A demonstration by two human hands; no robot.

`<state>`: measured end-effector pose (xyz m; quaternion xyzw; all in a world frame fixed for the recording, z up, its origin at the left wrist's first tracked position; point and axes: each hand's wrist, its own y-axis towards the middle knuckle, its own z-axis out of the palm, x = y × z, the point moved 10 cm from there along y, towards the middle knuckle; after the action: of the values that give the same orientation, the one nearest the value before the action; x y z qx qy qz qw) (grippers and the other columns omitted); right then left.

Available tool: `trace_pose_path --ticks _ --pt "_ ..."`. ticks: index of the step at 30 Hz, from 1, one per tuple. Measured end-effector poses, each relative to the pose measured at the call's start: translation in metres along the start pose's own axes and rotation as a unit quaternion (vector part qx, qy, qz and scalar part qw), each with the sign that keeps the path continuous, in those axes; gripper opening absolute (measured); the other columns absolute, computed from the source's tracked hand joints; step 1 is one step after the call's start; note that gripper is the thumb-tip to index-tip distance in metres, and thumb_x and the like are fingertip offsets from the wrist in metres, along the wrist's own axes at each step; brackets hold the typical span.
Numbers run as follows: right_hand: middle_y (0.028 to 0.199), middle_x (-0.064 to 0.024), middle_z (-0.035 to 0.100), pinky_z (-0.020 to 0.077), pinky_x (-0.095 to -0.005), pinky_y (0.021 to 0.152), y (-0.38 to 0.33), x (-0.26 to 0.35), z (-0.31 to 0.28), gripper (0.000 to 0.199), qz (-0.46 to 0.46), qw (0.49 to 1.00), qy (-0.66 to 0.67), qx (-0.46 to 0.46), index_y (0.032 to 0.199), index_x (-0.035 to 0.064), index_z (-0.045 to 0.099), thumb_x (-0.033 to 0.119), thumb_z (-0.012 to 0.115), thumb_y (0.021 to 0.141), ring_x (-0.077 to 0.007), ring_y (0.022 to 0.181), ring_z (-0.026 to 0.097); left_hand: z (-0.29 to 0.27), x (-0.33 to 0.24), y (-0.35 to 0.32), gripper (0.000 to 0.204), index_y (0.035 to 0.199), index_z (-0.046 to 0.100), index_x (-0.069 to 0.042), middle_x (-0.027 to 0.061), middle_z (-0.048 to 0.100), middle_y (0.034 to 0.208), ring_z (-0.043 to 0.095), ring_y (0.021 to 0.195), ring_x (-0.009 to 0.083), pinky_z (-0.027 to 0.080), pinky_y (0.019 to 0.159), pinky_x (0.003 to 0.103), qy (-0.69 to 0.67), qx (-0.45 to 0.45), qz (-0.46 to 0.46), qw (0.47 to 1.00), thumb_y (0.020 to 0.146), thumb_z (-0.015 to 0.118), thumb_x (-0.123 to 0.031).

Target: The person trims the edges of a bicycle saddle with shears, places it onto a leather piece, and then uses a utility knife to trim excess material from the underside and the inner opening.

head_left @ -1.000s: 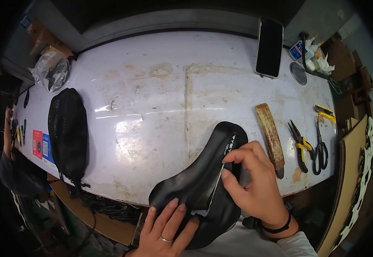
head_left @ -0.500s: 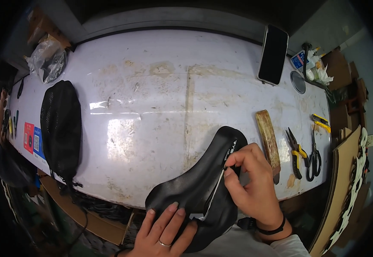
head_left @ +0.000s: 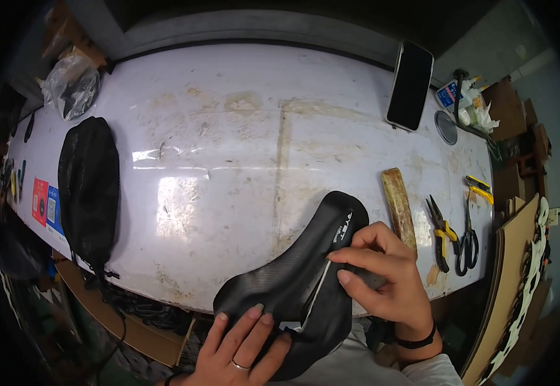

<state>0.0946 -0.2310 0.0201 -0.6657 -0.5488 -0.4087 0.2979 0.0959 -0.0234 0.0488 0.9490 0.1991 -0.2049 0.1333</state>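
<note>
A black bicycle saddle point(head_left: 273, 264) with white lettering on its nose lies slanted at the table's front edge, nose pointing away and to the right. White edging point(head_left: 317, 293) runs along its long central opening. My left hand point(head_left: 244, 344), wearing a ring, holds the wide rear part, its fingers spread over the cover and its thumb hidden. At the front end of the opening, my right hand point(head_left: 386, 270) touches the cover with the index fingertip. The right thumb stands apart from that finger, and nothing shows between them.
A worn wooden bar point(head_left: 399, 209), yellow-black pliers point(head_left: 443, 235), black scissors point(head_left: 468, 241) and a yellow cutter point(head_left: 479, 188) lie right of the saddle. Farther back are a phone point(head_left: 410, 85) and glue bottles point(head_left: 454, 96). A black mesh-covered bundle point(head_left: 90, 186) lies at left.
The right index finger and thumb, closed together at the opening's front end before, have parted. The index finger has straightened onto the cover. My left hand stays on the saddle's rear.
</note>
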Motion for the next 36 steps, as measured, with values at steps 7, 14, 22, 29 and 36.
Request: trace_pose_path --ticks 7,14,22,29,36 --pt "0.098 -0.0076 0.058 0.0473 -0.0289 0.064 -0.004 0.000 -0.001 0.029 -0.003 1.000 -0.005 -0.013 0.110 0.0057 0.080 -0.002 0.076 0.083 -0.0167 0.076 0.057 -0.001 -0.001 -0.001 0.034 0.124 0.070 -0.012 0.0187 0.062 0.136 0.062 0.129 0.0384 0.046 0.106 0.056 0.007 0.002 -0.001 1.000 0.091 0.064 -0.009" --pt "0.092 -0.0134 0.062 0.0479 -0.0302 0.064 -0.054 0.010 -0.052 0.027 -0.056 0.982 -0.085 -0.162 0.103 -0.0003 0.079 0.001 0.076 0.076 -0.0230 0.075 0.062 -0.002 -0.002 -0.015 0.030 0.119 0.075 -0.015 0.0122 0.067 0.130 0.067 0.121 0.0347 0.046 0.107 0.054 0.006 -0.105 0.071 0.992 0.090 0.070 -0.008" --pt "0.105 -0.0185 0.064 0.0493 -0.0407 0.091 -0.109 -0.033 -0.111 0.032 0.036 0.912 -0.240 -0.332 0.114 -0.0029 0.069 0.001 0.069 0.082 -0.0343 0.101 0.063 -0.027 0.037 -0.030 0.025 0.107 0.079 -0.015 0.0093 0.077 0.109 0.075 0.103 0.0316 0.059 0.089 0.045 -0.042 -0.165 0.057 0.984 0.083 0.074 -0.009" --pt "0.154 -0.0223 0.043 0.0291 -0.0466 0.120 -0.157 -0.095 -0.131 0.058 0.156 0.870 -0.380 -0.273 0.148 0.0006 0.047 0.019 0.063 0.095 -0.0377 0.145 0.040 0.093 0.097 -0.024 0.042 0.133 0.060 0.006 0.0129 0.071 0.121 0.069 0.109 0.0193 0.057 0.097 0.036 -0.759 -0.047 -0.414 0.500 0.097 0.074 -0.011" --pt "0.124 -0.0320 0.064 0.0466 -0.0531 0.103 -0.148 -0.067 -0.143 0.057 0.053 0.877 -0.380 -0.289 0.129 -0.0101 0.062 0.027 0.081 0.090 -0.0489 0.117 0.060 0.057 0.111 -0.028 0.068 0.156 0.034 0.003 0.0112 0.065 0.135 0.060 0.125 0.0162 0.051 0.107 0.033 -0.550 -0.044 -0.355 0.755 0.099 0.070 -0.006"
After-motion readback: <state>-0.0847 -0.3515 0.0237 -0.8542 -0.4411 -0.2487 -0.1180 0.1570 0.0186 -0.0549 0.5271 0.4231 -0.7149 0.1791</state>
